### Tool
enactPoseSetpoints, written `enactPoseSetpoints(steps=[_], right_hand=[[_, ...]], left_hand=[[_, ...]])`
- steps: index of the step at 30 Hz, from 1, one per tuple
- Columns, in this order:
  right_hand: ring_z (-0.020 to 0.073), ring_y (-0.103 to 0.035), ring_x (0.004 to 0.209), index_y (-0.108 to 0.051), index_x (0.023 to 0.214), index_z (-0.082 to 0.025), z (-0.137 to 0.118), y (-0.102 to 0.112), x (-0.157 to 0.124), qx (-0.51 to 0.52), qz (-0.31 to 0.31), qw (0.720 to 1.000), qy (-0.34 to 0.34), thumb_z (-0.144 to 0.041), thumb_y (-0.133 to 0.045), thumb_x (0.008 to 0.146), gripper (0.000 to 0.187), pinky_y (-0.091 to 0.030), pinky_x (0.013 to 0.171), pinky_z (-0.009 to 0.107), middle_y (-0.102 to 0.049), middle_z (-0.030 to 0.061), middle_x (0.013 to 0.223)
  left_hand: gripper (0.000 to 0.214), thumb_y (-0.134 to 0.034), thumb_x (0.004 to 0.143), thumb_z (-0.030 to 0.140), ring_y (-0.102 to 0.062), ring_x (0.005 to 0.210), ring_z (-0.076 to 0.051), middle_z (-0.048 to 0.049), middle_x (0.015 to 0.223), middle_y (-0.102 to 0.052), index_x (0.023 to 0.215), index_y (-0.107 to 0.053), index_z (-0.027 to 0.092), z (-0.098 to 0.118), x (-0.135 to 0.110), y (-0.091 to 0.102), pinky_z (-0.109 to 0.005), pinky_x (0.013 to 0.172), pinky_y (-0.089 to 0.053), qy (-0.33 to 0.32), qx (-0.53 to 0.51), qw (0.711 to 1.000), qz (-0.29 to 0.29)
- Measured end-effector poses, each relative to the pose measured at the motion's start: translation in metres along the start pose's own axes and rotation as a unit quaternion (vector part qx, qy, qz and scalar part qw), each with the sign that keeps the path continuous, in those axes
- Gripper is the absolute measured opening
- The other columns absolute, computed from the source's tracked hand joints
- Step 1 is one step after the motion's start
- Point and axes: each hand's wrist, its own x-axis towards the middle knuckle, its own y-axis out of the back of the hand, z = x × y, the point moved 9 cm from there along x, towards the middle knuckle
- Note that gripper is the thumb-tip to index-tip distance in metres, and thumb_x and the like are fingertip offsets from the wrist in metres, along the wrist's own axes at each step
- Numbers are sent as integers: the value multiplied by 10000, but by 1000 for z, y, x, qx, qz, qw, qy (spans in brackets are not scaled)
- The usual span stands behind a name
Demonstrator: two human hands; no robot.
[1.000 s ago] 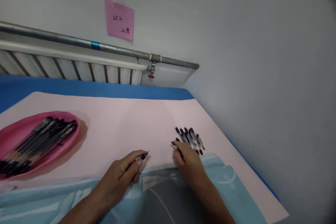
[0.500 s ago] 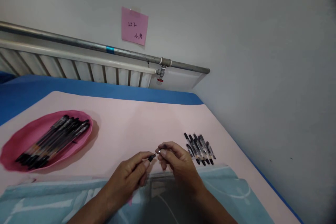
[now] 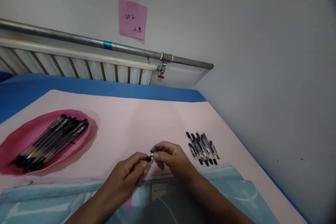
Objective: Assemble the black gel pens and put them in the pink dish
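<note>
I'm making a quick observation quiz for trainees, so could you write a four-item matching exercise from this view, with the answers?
Column one
1. Pink dish
2. Left hand
3. Paper note
4. Valve handle

Column two
A. Red, below the metal pipe
B. Pinching a small black piece
C. Fixed to the wall
D. Holding a bundle of pens

Right pairs: 1-D, 2-B, 3-C, 4-A

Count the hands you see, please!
2: the left hand pinching a small black piece, low in the picture's middle, and the right hand just right of it, pinching a small shiny piece. Some fingers are partly hidden.
</note>
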Motion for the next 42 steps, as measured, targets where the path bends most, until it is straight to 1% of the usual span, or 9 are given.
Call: enactPoseSetpoints(steps=[6,11,17,23,26,31,34,37,42], right_hand=[[64,-406,470,-594,686,-147,-1,2,1,-121,-7,993,7,-259,-624,682,115,-315,450,192,-487,-53,522],[78,-431,531,-539,570,-149,-15,-6,-5,-268,-15,961,67,-315,-527,781,268,-327,511,204,-468,-41,523],[77,-478,547,-585,896,-171,-16,-8,-11,-175,-41,981,69,-253,-551,753,168,-374,529,203,-548,-31,664],[76,-465,535,-602,779,-169,-12,-7,-12,-250,-39,966,60,-210,-558,743,70,-361,513,191,-534,-40,606],[79,-445,540,-592,689,-160,-14,-8,-12,-311,-46,947,64,-265,-522,785,159,-337,503,187,-518,-35,565],[94,-478,619,-603,881,-170,-17,-9,-17,-267,-73,958,72,-266,-601,719,188,-368,556,198,-562,-19,701],[89,-460,592,-607,764,-160,-21,-10,-20,-311,-65,943,101,-232,-561,744,87,-346,541,194,-548,-27,640],[88,-446,563,-580,663,-153,-21,-11,-21,-354,-66,927,103,-285,-498,804,210,-321,514,192,-519,-28,581],[96,-461,612,-585,863,-167,-21,-13,-27,-321,-90,937,108,-300,-513,793,167,-350,548,191,-539,-28,670]], left_hand=[[333,-361,866,403,-372,498,-94,55,544,-434,1054,-541,195,2,-2,-2,-206,475,-268,20,74,997,-31],[303,-365,867,380,-392,546,-97,48,605,-458,1037,-547,207,17,-5,-4,-206,524,-301,-8,135,990,-44],[279,-367,864,387,-379,528,-94,55,568,-425,937,-561,200,12,-3,-2,-201,502,-283,-3,113,993,-38],[279,-358,863,378,-357,520,-92,56,566,-402,903,-560,191,12,-5,-5,-204,495,-264,-4,131,991,-42],[266,-372,857,372,-354,533,-92,57,577,-396,868,-561,185,15,-6,-8,-206,504,-268,-9,145,988,-57],[272,-369,854,378,-381,526,-95,58,560,-424,875,-557,183,14,-7,-8,-204,501,-288,-8,144,988,-63],[272,-372,855,373,-393,531,-95,58,564,-432,882,-563,181,16,-9,-10,-204,509,-298,-16,151,986,-74],[269,-370,858,354,-400,536,-94,57,574,-434,921,-567,181,21,-10,-12,-205,517,-301,-28,169,982,-82],[281,-374,851,376,-406,555,-100,48,590,-454,878,-573,179,24,-11,-11,-208,530,-308,-31,170,982,-77]])
